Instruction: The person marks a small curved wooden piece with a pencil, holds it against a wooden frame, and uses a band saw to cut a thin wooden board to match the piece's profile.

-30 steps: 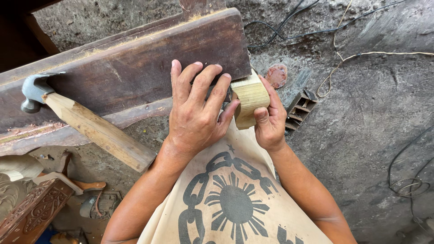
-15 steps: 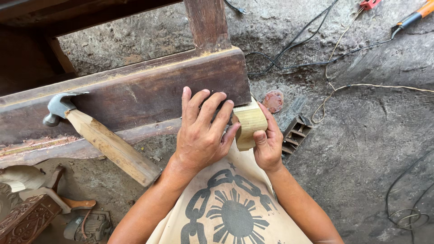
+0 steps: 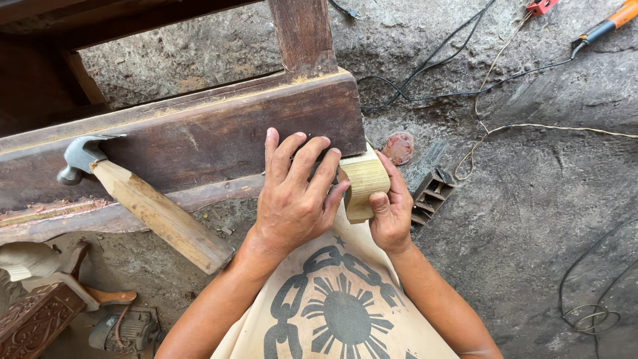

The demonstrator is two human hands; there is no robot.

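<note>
Ground: rough grey concrete floor [image 3: 531, 219], dusty, with black cables [image 3: 465, 73] and a pale cord [image 3: 531, 126] lying at the far right.
Beam: I see a dark wooden beam [image 3: 199, 139] going from the left to the middle, with an upright post [image 3: 302, 33] standing on its far edge.
Left hand: my left hand [image 3: 296, 199] lies flat on the right end of the beam, fingers spread and stretched, not clenched; the thumb touches the wooden block.
Right hand: my right hand [image 3: 389, 206] grasps the pale wooden block [image 3: 362, 183], thumb on the near face and fingers behind it.
Block: it is at the right end of the beam, between both hands, just touching the beam corner; I cannot tell if it rests on something.
Hammer: a hammer [image 3: 143, 199] leans on the beam at the left, metal head up, thick wooden handle pointing near and right, apart from my hands.
Other things: a small round reddish disc [image 3: 399, 147] and a dark slotted piece [image 3: 432, 194] lie on the floor right of the block; an orange tool handle [image 3: 615, 20] is far right; a carved wood piece [image 3: 33, 319] is near left.
Near: a beige cloth with dark sun print [image 3: 339, 312] covers my lap.
</note>
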